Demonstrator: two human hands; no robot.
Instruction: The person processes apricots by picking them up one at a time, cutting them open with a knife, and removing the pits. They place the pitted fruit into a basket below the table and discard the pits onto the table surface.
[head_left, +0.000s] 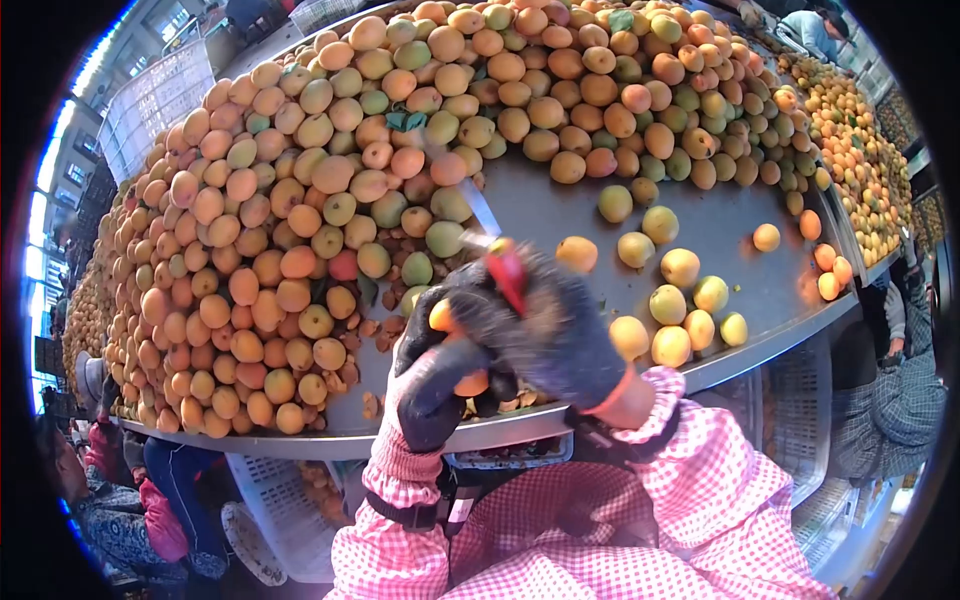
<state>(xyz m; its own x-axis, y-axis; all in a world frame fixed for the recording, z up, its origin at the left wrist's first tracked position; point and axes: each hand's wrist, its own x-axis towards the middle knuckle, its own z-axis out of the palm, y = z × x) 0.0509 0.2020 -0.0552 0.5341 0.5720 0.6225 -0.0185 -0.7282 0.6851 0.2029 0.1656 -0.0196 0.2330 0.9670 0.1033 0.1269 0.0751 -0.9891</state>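
At left, a big pile (270, 230) of fruit covers the table (560, 215). Next, the left hand (430, 385) curls its gloved fingers around an orange fruit (443, 316), which shows between thumb and fingers. The right hand (565, 325), blurred, closes its fingers on a red tool (507, 279) just above the fruit. At right, loose fruits (680, 268) lie apart.

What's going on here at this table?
Someone in dark gloves is handling fruit at a metal table. The left hand holds orange fruit; the right hand, blurred by motion, grips a red-handled tool close to it. A big heap of fruit covers the table's left and far sides, with loose fruit on the right. Other people are nearby.
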